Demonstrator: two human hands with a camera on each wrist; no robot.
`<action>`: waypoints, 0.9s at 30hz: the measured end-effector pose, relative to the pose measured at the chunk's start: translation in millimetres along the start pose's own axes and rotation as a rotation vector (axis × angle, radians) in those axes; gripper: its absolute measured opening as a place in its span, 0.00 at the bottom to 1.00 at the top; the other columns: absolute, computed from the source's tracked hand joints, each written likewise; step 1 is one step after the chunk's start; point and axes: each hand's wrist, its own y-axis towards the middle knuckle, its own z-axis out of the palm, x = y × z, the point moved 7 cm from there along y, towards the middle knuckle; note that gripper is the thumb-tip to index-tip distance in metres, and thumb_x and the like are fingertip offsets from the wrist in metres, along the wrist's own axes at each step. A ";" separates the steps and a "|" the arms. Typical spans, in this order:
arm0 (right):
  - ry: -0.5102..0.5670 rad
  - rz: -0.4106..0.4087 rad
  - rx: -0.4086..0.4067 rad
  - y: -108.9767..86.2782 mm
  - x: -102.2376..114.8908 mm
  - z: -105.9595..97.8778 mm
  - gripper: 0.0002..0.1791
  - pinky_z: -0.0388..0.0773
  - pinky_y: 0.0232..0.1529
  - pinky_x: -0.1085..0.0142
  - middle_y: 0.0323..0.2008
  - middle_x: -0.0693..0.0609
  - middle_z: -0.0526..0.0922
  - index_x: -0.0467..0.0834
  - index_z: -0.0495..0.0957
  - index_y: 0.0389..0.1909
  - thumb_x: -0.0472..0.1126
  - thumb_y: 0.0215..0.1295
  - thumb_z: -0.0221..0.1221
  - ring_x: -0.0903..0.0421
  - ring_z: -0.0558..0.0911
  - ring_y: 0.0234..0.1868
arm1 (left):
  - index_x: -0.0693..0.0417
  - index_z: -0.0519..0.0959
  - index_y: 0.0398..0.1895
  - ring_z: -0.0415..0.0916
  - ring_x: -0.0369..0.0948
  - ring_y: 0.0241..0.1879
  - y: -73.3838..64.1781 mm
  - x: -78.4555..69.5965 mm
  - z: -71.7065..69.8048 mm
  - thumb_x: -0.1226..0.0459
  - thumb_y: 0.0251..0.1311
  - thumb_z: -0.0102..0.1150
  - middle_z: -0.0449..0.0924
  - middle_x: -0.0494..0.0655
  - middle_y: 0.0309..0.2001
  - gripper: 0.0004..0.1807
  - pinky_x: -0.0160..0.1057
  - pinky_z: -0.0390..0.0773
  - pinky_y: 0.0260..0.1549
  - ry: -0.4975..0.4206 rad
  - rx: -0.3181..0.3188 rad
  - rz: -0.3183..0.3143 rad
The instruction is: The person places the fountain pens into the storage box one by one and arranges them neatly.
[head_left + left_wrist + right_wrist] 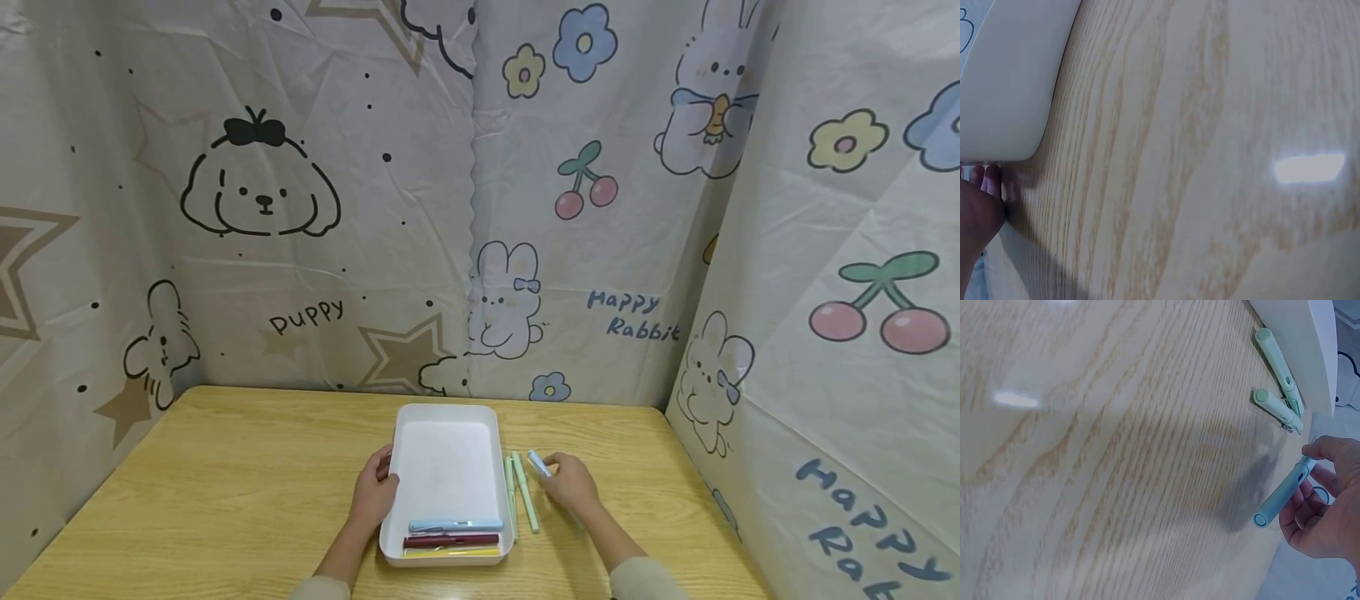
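Observation:
A white tray (447, 467) lies lengthwise on the table, and my left hand (373, 493) grips its left side with the thumb at the rim. My right hand (573, 487) pinches a light blue pen (1282, 495) between thumb and fingers, to the right of the tray. In the right wrist view the pen is tilted, with its round end towards the camera. Across the near end of the tray lie another light blue pen (457, 527), a dark red pen (453, 541) and a yellow pen (453, 552). Two light green pens (527, 493) lie between the tray and my right hand.
The wooden table (247, 483) reaches back to a patterned cloth (420, 208), which also hangs along the left and right sides. A bright light reflection shows on the tabletop in both wrist views.

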 end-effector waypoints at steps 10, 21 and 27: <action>-0.003 -0.050 0.011 3.6 0.0 -0.7 0.18 0.64 0.16 0.71 0.16 0.53 0.71 0.37 0.79 0.47 0.38 0.54 0.60 0.61 0.67 0.15 | 0.63 0.61 0.66 0.70 0.56 0.56 -0.1 -1.9 0.7 0.73 0.59 0.43 0.69 0.66 0.59 0.28 0.51 0.74 0.52 -0.005 -0.002 0.012; -0.011 -0.127 0.016 3.4 11.0 -2.7 0.16 0.62 0.17 0.70 0.18 0.53 0.70 0.38 0.81 0.44 0.35 0.52 0.60 0.60 0.65 0.17 | 0.62 0.62 0.65 0.71 0.55 0.55 0.2 -3.4 -0.4 0.73 0.59 0.43 0.70 0.65 0.58 0.28 0.49 0.76 0.49 -0.019 -0.011 0.015; -0.014 -0.168 0.045 2.1 19.4 -2.7 0.15 0.63 0.20 0.69 0.20 0.52 0.71 0.38 0.81 0.43 0.34 0.52 0.59 0.59 0.66 0.21 | 0.63 0.62 0.65 0.71 0.56 0.55 -0.9 -3.1 -0.6 0.74 0.58 0.43 0.70 0.66 0.58 0.28 0.49 0.76 0.49 -0.021 -0.011 0.018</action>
